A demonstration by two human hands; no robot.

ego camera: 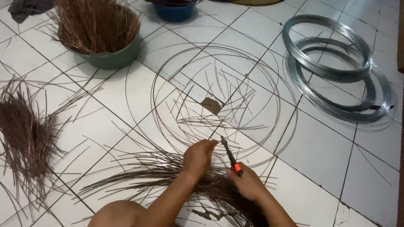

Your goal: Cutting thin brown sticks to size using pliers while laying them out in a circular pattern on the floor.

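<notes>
My left hand [198, 156] is closed around a thin brown stick at the top of a loose pile of brown sticks [160, 176] lying on the white tiled floor. My right hand [248, 183] grips pliers with red-orange handles [231, 159]; their dark jaws point up toward my left fingertips. Just beyond both hands lie thin wire rings [219, 96] with several cut stick pieces scattered inside them. My bare knee [115, 214] shows at the bottom edge.
A green basin full of brown sticks [103, 38] stands at the back left, a blue bowl [174, 10] behind it. Coils of silver wire [332, 67] lie at the right. Another heap of sticks [23, 134] sits at the left. A dark cloth [27, 8] lies top left.
</notes>
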